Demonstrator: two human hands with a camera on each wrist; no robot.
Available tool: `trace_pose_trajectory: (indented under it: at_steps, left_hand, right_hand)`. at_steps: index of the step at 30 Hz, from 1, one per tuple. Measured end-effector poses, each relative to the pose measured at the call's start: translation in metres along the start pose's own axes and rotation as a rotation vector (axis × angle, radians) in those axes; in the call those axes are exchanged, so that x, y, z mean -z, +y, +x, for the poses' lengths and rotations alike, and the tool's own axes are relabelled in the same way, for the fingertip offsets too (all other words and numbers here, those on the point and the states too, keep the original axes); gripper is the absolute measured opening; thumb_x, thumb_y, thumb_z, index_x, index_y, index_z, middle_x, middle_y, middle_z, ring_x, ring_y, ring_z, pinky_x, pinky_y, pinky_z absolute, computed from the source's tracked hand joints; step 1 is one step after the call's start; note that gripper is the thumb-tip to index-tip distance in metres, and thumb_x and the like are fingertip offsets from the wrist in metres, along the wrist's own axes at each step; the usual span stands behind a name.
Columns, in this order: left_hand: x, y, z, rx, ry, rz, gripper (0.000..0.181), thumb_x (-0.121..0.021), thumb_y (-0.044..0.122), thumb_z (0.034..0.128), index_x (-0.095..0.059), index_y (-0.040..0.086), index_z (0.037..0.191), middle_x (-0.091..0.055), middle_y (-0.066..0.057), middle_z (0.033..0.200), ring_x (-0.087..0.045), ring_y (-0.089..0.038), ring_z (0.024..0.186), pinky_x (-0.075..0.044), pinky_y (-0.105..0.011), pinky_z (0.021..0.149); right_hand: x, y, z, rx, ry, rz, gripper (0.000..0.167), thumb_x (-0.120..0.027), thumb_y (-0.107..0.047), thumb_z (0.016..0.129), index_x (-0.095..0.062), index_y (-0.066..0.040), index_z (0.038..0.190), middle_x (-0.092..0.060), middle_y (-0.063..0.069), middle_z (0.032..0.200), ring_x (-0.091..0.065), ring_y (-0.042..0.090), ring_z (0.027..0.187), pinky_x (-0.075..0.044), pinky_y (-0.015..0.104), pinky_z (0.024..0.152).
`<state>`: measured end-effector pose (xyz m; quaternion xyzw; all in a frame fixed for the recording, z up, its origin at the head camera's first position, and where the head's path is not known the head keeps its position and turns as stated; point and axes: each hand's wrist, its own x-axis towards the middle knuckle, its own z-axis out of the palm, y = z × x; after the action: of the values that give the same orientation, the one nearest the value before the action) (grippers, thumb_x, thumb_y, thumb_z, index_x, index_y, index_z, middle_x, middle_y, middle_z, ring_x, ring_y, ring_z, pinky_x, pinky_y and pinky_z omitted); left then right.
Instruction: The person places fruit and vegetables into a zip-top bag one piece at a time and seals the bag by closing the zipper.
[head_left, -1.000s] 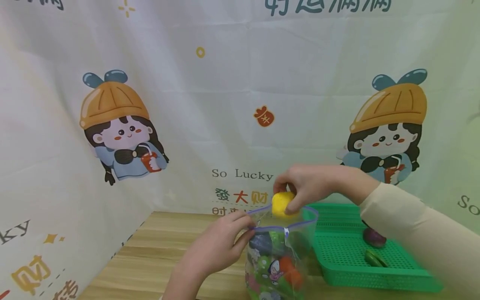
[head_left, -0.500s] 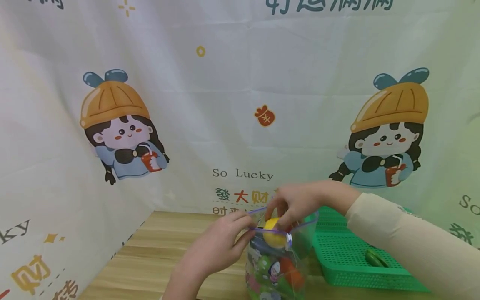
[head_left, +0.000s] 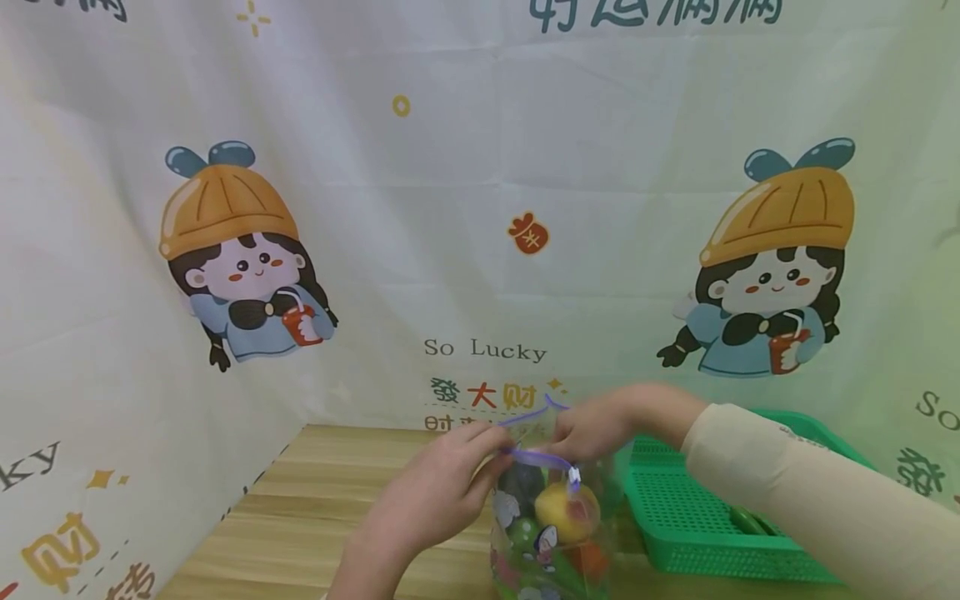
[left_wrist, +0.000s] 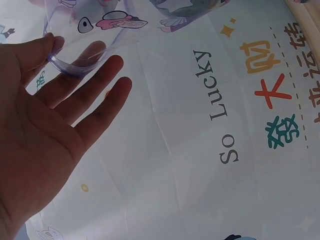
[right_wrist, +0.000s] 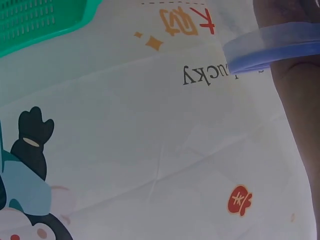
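Observation:
A clear zip bag (head_left: pixel 517 533) with a purple-blue zip edge and cartoon prints stands on the wooden table. My left hand (head_left: pixel 442 479) pinches its rim between thumb and fingers; the left wrist view shows the other fingers spread behind the film. Reaching into the bag's mouth, my right hand (head_left: pixel 600 423) is blurred, its fingertips partly hidden by the film and rim. Below it lies a yellow fruit (head_left: pixel 564 510) with a reddish patch, inside the bag. Dark, green and orange-red (head_left: pixel 588 560) produce fills the bag around it. A white zip slider (head_left: pixel 574 475) hangs at the front rim.
To the right stands a green perforated basket (head_left: pixel 720 560) holding a green elongated piece (head_left: pixel 748 521), partly behind my right sleeve (head_left: pixel 795 483). Bare wooden table (head_left: pixel 300 517) extends to the left. A printed cloth (head_left: pixel 420 275) hangs behind.
My right hand has lowered the yellow fruit through the bag's mouth; the fruit now lies deeper inside, below the fingers. My left hand has kept its grip on the rim.

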<state>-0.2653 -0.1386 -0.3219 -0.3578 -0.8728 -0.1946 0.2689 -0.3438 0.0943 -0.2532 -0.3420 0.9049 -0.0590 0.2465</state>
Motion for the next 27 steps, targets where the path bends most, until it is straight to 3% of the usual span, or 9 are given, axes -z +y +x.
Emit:
trace_pose_trajectory:
  at_steps: [3, 9, 13, 16, 19, 23, 25, 27]
  left_hand:
    - [0.0, 0.0, 0.0, 0.005, 0.003, 0.01, 0.007, -0.068, 0.019, 0.1054, -0.069, 0.02, 0.112, -0.071, 0.011, 0.102, -0.063, -0.004, 0.092, -0.061, -0.027, 0.084]
    - [0.002, 0.001, 0.0, 0.021, -0.002, 0.013, 0.009, -0.067, 0.021, 0.1061, -0.07, 0.021, 0.115, -0.073, 0.009, 0.109, -0.067, -0.006, 0.1, -0.062, -0.03, 0.09]
    - [0.003, 0.001, 0.0, 0.028, -0.003, 0.02, 0.009, -0.066, 0.022, 0.1065, -0.07, 0.021, 0.115, -0.072, 0.009, 0.109, -0.066, -0.007, 0.1, -0.062, -0.031, 0.09]
    - [0.004, 0.001, 0.0, 0.032, -0.007, 0.019, 0.009, -0.066, 0.022, 0.1065, -0.07, 0.021, 0.115, -0.072, 0.009, 0.108, -0.066, -0.007, 0.1, -0.061, -0.031, 0.09]
    - [0.004, 0.001, 0.0, 0.037, -0.013, 0.022, 0.009, -0.066, 0.021, 0.1065, -0.07, 0.021, 0.114, -0.072, 0.01, 0.108, -0.066, -0.007, 0.1, -0.061, -0.031, 0.09]
    - [0.004, 0.001, 0.0, 0.034, -0.017, 0.029, 0.008, -0.066, 0.021, 0.1064, -0.071, 0.021, 0.113, -0.072, 0.01, 0.107, -0.066, -0.007, 0.1, -0.061, -0.03, 0.09]
    - [0.004, 0.0, 0.0, 0.031, -0.014, 0.031, 0.008, -0.067, 0.021, 0.1062, -0.071, 0.021, 0.113, -0.072, 0.009, 0.107, -0.066, -0.006, 0.099, -0.061, -0.03, 0.09]
    - [0.004, 0.0, 0.0, 0.03, -0.014, 0.034, 0.008, -0.067, 0.021, 0.1061, -0.071, 0.021, 0.113, -0.072, 0.01, 0.106, -0.066, -0.006, 0.098, -0.061, -0.029, 0.089]
  right_hand:
    - [-0.001, 0.0, 0.001, -0.006, 0.0, 0.021, 0.048, -0.043, -0.041, 0.114, -0.07, -0.015, 0.084, -0.057, -0.006, 0.07, -0.046, 0.008, 0.062, -0.04, 0.023, 0.059]
    - [0.009, 0.003, 0.0, 0.044, 0.028, 0.055, 0.048, -0.04, -0.047, 0.115, -0.075, -0.014, 0.111, -0.069, -0.004, 0.1, -0.06, 0.011, 0.088, -0.052, 0.034, 0.082]
    - [0.02, 0.01, -0.004, 0.075, 0.072, 0.064, 0.047, -0.044, -0.045, 0.114, -0.077, -0.011, 0.115, -0.077, 0.005, 0.106, -0.069, 0.014, 0.089, -0.059, 0.037, 0.086]
    - [0.028, 0.02, -0.009, 0.109, 0.15, 0.087, 0.038, -0.053, -0.039, 0.112, -0.076, -0.01, 0.117, -0.076, 0.009, 0.104, -0.069, 0.015, 0.082, -0.061, 0.036, 0.079]
    - [0.036, 0.036, -0.015, 0.155, 0.302, 0.081, 0.028, -0.058, -0.031, 0.111, -0.076, -0.011, 0.113, -0.073, 0.007, 0.095, -0.062, 0.015, 0.076, -0.056, 0.034, 0.072]
    - [0.045, 0.063, -0.025, 0.142, 0.48, -0.037, 0.019, -0.058, -0.019, 0.11, -0.075, -0.013, 0.103, -0.067, 0.001, 0.085, -0.056, 0.013, 0.073, -0.051, 0.032, 0.07]
    - [0.044, 0.078, -0.028, 0.087, 0.488, -0.168, 0.019, -0.06, -0.013, 0.108, -0.075, -0.014, 0.097, -0.066, -0.001, 0.083, -0.055, 0.012, 0.072, -0.05, 0.031, 0.07]
    - [0.039, 0.093, -0.031, 0.006, 0.437, -0.276, 0.019, -0.061, -0.007, 0.104, -0.077, -0.014, 0.096, -0.07, 0.0, 0.088, -0.059, 0.012, 0.075, -0.055, 0.033, 0.071]
